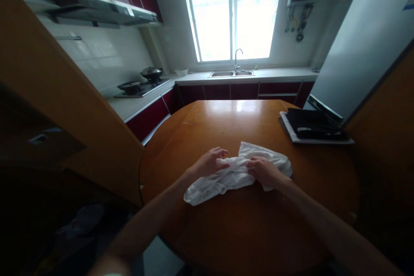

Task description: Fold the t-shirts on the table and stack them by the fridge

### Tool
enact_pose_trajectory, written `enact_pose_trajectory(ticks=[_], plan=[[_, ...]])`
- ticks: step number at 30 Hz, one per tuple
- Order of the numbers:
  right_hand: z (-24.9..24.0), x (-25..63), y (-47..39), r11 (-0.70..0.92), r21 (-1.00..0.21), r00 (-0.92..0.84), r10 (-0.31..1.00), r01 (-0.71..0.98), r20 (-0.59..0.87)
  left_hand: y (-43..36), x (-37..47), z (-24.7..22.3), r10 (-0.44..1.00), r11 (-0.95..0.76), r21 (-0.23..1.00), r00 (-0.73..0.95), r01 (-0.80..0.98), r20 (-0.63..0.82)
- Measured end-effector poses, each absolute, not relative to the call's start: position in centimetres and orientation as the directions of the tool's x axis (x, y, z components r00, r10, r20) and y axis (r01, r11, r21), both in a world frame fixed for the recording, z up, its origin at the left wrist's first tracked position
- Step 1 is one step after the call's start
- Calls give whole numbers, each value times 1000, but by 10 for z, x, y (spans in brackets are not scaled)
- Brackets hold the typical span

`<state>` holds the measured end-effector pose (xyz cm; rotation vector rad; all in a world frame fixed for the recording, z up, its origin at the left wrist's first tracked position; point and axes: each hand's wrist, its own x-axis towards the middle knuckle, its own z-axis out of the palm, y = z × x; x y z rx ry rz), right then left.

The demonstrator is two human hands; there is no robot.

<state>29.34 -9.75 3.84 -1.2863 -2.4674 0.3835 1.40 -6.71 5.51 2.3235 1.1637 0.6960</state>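
A crumpled piece of white clothing (223, 181) lies across the wooden table (213, 125), bunched in the middle and spread wider at both ends. My left hand (210, 162) rests at its upper left side, thumb and fingers apart, with the thumb near the fabric. Closed on the bunched middle is my right hand (263, 170), its fingers pinching a fold. What kind of garment it is cannot be made out.
Folded dark and white clothes (315, 125) are stacked at the table's right, beside a pale fridge (365, 39). Behind the table run a counter with a sink (223, 74) and a stove with two pans (152, 73). A wooden panel (64, 95) stands at left.
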Motion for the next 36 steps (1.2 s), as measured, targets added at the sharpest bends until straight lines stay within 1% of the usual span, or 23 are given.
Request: enact_pose_trajectory(ticks=[2,4,7,11,13,15,16,17,18,19,20,21,22,23,24,26,29,32,36], plan=[[36,291,-103,531,-404,-527,840,745,132,-71,37,48,779,-604,516,585,607,224],[38,295,-111,546,-447,-557,822,709,119,-68,47,45,772,-593,522,617,613,153],[46,311,-122,599,-500,-627,767,625,135,-50,41,46,811,-486,631,582,605,65],[57,337,-135,649,-500,-685,715,573,142,-33,11,53,896,-283,811,443,511,33],[61,346,-138,652,-471,-683,718,594,133,-35,-7,59,880,-206,848,471,489,-57],[63,346,-143,627,-431,-623,763,649,172,-41,-20,66,801,-169,841,569,513,-186],[64,342,-147,606,-424,-576,789,674,212,-43,-24,70,754,-177,831,616,527,-230],[64,334,-152,576,-434,-520,816,693,253,-44,-26,74,724,-203,822,647,532,-240],[63,323,-158,541,-461,-464,841,703,279,-43,-25,76,721,-245,816,661,523,-207],[62,309,-167,505,-500,-419,863,704,282,-41,-20,77,738,-296,811,660,504,-141],[60,293,-176,459,-544,-383,888,703,255,-38,-13,77,760,-347,804,647,482,-60],[57,274,-185,417,-572,-375,906,706,197,-34,-4,74,774,-390,796,633,463,11],[53,255,-195,389,-584,-391,911,712,131,-30,8,71,777,-420,790,626,446,60],[49,236,-203,372,-581,-406,911,724,77,-26,21,66,768,-437,788,636,435,75],[45,219,-209,355,-571,-411,911,740,33,-22,35,61,750,-441,787,659,432,58],[37,192,-213,299,-530,-374,926,794,-39,-17,59,53,692,-435,774,721,461,-40],[32,180,-206,224,-462,-301,949,858,-99,-10,81,50,635,-396,753,749,526,-189],[36,196,-197,201,-441,-263,961,875,-83,-1,82,58,659,-337,779,724,529,-207],[43,211,-196,137,-467,-167,986,873,-23,13,69,67,737,-237,833,651,500,-181]])
